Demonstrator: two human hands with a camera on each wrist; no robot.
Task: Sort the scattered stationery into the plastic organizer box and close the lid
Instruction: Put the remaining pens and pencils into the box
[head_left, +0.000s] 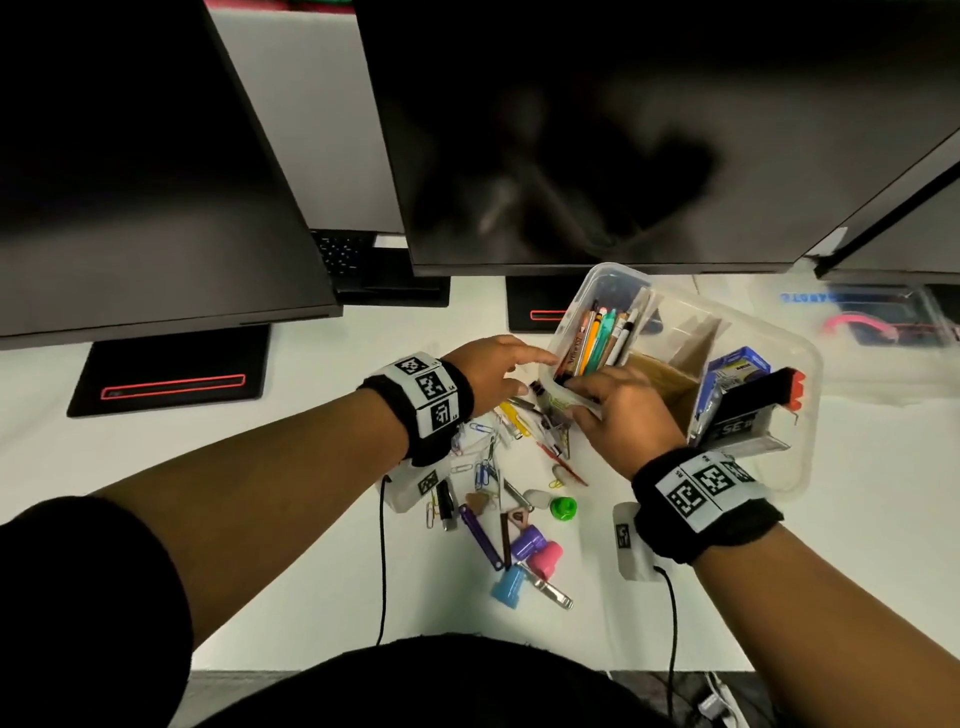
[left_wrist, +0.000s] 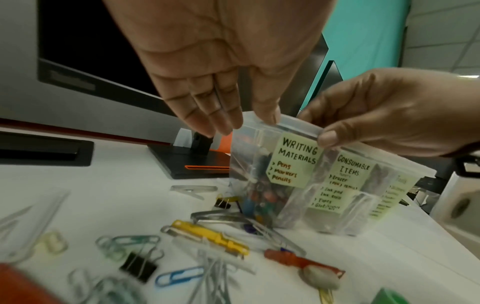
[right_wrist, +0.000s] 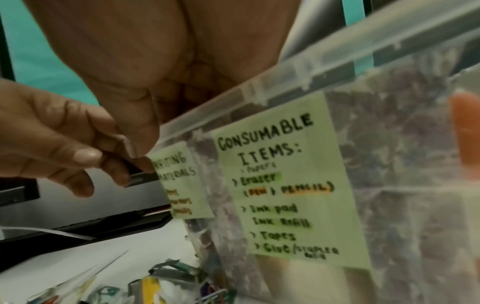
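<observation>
From your head view, the organizer box (head_left: 675, 364) sits tilted near the counter's far edge. Left wrist view: your left hand (left_wrist: 221, 82) hangs open-fingered. Right wrist view: your right hand (right_wrist: 145, 86) pinches the box rim. You're mid-sort, I judge; next, gather the scattered clips (head_left: 483, 462).

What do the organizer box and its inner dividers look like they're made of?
Organizer box: seemingly translucent, slightly frosted plastic; the pens and green labels show through its walls. Dividers: probably matte brown cardboard, flat and opaque.
</observation>
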